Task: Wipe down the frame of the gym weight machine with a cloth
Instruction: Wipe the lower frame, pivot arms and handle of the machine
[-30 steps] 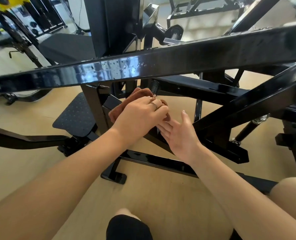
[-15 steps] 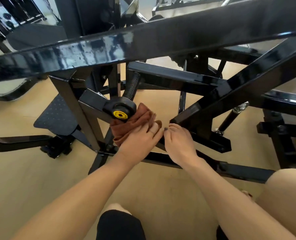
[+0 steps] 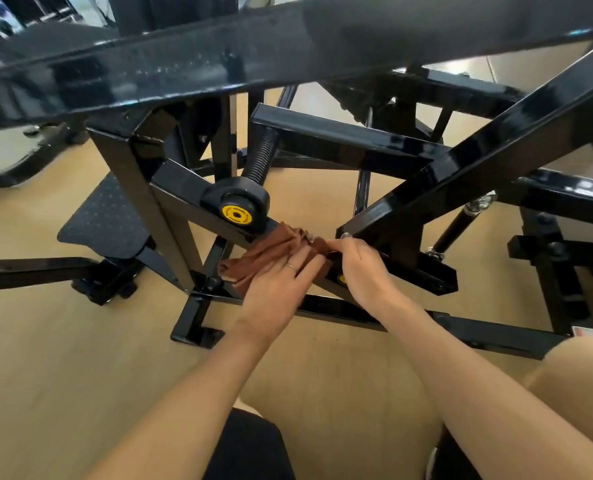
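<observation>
Both our hands have slid down the sloping black steel frame bar (image 3: 184,188), past its yellow-capped pivot (image 3: 236,214). Pale wooden floor (image 3: 63,358) lies open nearer us. Our left hand (image 3: 277,289) presses the crumpled brown cloth (image 3: 270,249) flat-fingered against the bar; our right hand (image 3: 364,268) pinches the cloth's right end.

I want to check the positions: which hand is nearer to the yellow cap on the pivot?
Left. The left hand presses the cloth just below the yellow cap; the right hand is farther right.
</observation>
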{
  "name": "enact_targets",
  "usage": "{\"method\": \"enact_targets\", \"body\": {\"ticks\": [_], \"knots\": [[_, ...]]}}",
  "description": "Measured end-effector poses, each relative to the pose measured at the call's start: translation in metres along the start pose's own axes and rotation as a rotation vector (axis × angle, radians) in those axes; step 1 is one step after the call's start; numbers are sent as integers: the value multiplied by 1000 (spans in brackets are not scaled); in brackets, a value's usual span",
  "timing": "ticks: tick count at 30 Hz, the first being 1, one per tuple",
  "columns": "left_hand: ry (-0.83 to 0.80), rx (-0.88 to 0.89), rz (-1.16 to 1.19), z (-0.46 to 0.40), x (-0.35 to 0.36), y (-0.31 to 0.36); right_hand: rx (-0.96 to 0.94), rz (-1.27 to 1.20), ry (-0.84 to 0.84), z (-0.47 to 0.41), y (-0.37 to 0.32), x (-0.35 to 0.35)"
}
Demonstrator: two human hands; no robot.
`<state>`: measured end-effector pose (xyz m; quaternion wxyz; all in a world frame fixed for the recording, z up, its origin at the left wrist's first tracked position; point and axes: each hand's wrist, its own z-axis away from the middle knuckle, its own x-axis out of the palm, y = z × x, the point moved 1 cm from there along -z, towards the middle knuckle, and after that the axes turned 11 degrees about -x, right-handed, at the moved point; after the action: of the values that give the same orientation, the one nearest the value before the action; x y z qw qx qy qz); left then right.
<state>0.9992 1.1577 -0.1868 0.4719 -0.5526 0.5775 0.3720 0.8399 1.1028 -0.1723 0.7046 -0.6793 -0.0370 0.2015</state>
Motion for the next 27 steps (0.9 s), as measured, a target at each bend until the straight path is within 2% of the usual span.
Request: {"method": "enact_targets", "body": {"ticks": [5, 8, 11, 13, 16, 17, 19, 21, 24, 27], "knots": [[43, 103, 46, -2, -2, 4, -5, -12, 4, -2, -1, 0], [76, -64, 70, -3, -16, -19, -36, 74, 4, 3, -3, 1], [265, -365, 345, 15, -27, -17, -113, 280, 20, 6, -2, 2], [456, -689, 692, 24, -36, -4, -154, 344, 29, 5, 1, 4], [807, -1205, 1070, 13, -60, -8, -176, 386, 23, 1, 5, 6], [905, -1330, 1198, 5, -64, -16, -180, 398, 24, 0, 6, 7], [1009, -1448, 1410, -15, -73, -30, -181, 425, 37, -2, 8, 8], [1001, -1465, 1502, -36, -77, -29, -175, 460, 47, -4, 8, 9], [931, -1512, 1438, -50, -58, -11, -155, 470, 50, -8, 8, 12], [746, -1615, 1473, -45, -17, 16, -149, 441, 84, -9, 8, 13]]}}
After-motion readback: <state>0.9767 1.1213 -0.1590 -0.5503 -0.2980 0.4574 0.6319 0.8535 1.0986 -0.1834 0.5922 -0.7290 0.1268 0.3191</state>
